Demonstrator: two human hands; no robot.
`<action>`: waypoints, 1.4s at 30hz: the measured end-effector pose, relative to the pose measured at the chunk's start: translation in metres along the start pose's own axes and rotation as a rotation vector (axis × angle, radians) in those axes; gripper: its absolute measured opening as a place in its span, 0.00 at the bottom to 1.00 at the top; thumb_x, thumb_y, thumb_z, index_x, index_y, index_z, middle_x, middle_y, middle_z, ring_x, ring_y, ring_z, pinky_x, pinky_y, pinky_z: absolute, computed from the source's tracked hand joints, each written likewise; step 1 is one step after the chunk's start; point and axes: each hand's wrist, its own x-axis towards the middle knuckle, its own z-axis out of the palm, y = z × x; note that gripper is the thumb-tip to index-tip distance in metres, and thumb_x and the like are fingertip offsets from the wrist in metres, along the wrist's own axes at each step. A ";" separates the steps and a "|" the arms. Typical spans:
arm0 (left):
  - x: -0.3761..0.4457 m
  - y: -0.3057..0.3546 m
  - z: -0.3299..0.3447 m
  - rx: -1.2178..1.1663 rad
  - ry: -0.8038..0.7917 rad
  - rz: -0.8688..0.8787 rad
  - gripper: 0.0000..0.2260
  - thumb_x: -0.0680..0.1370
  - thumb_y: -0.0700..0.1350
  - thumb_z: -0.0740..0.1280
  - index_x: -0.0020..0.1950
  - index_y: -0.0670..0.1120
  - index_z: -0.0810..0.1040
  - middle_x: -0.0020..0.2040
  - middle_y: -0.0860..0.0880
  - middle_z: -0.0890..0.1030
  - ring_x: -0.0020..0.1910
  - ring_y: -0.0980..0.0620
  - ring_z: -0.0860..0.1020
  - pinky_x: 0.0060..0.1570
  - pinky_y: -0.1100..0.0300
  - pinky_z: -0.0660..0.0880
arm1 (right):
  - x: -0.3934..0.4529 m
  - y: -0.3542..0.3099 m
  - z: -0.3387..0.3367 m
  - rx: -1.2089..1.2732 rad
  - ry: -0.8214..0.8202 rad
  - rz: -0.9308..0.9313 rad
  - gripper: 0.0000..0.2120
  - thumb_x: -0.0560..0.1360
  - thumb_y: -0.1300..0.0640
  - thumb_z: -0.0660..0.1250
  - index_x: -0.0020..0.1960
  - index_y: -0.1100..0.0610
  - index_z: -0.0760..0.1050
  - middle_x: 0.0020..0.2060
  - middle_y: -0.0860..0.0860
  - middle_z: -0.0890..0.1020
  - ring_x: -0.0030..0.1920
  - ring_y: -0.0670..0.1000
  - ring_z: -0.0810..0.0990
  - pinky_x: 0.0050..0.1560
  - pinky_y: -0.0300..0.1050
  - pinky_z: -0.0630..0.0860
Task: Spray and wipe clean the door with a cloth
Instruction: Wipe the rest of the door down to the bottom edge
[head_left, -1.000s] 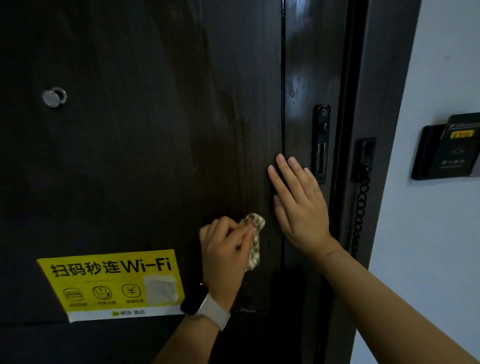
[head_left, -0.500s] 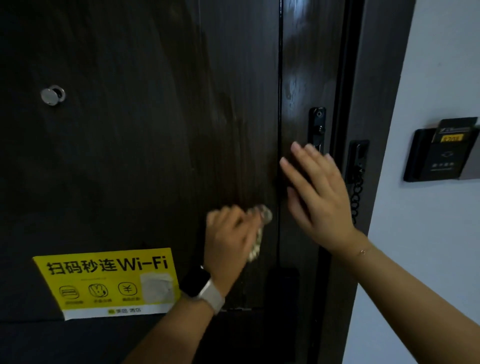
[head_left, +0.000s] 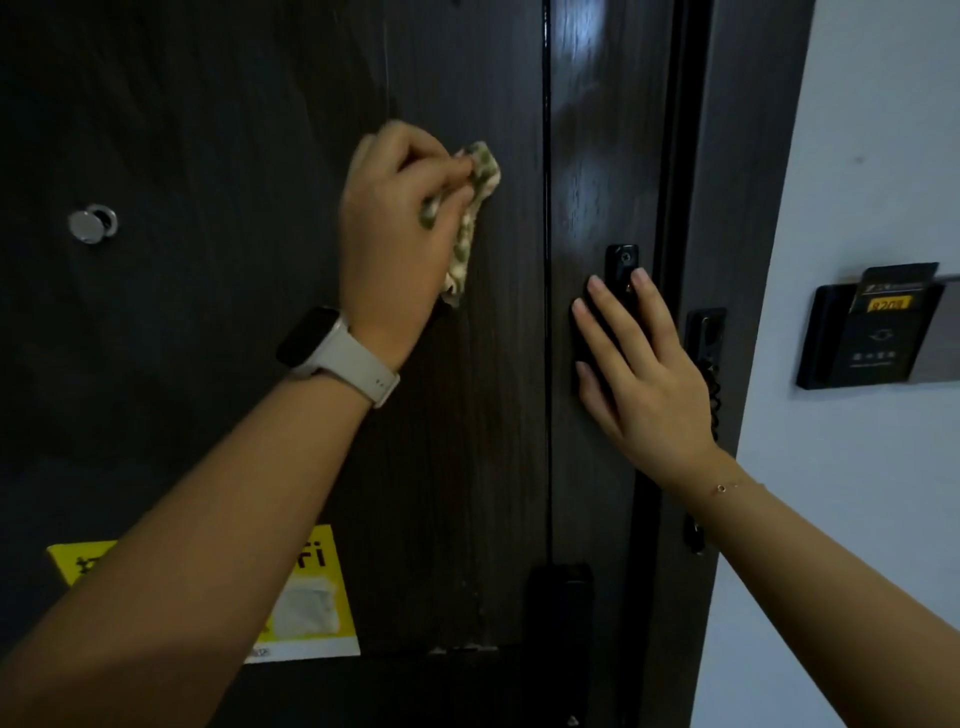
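Dark woodgrain door (head_left: 249, 364); left hand (head_left: 395, 228) grips crumpled patterned cloth (head_left: 470, 218).

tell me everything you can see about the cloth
The cloth is a small, soft rag, cream with a green mottled pattern. It is bunched up in the grip of the left hand, whose curled fingers pinch its upper part, while a crumpled tail hangs down below. It lies against the dark wood-grain door, left of the vertical groove and above the level of the flat right hand.
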 end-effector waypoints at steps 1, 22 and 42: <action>-0.005 0.000 0.001 0.028 -0.021 0.047 0.07 0.76 0.41 0.69 0.53 0.42 0.82 0.51 0.45 0.79 0.51 0.52 0.73 0.51 0.71 0.68 | 0.000 0.000 0.000 -0.001 -0.004 0.000 0.21 0.82 0.55 0.61 0.72 0.62 0.68 0.72 0.59 0.68 0.75 0.64 0.60 0.71 0.50 0.63; -0.017 0.001 0.011 0.030 -0.064 0.140 0.06 0.75 0.43 0.71 0.49 0.42 0.83 0.42 0.44 0.77 0.43 0.56 0.67 0.44 0.73 0.63 | -0.003 0.002 -0.002 0.025 -0.052 0.006 0.22 0.82 0.54 0.59 0.74 0.61 0.66 0.74 0.58 0.65 0.77 0.62 0.56 0.72 0.50 0.62; 0.125 -0.005 0.009 0.045 0.106 0.073 0.10 0.75 0.50 0.70 0.51 0.47 0.84 0.45 0.45 0.77 0.45 0.53 0.69 0.43 0.74 0.61 | 0.087 0.055 -0.021 0.099 0.024 0.083 0.22 0.82 0.54 0.54 0.74 0.60 0.66 0.75 0.58 0.65 0.76 0.58 0.58 0.75 0.57 0.59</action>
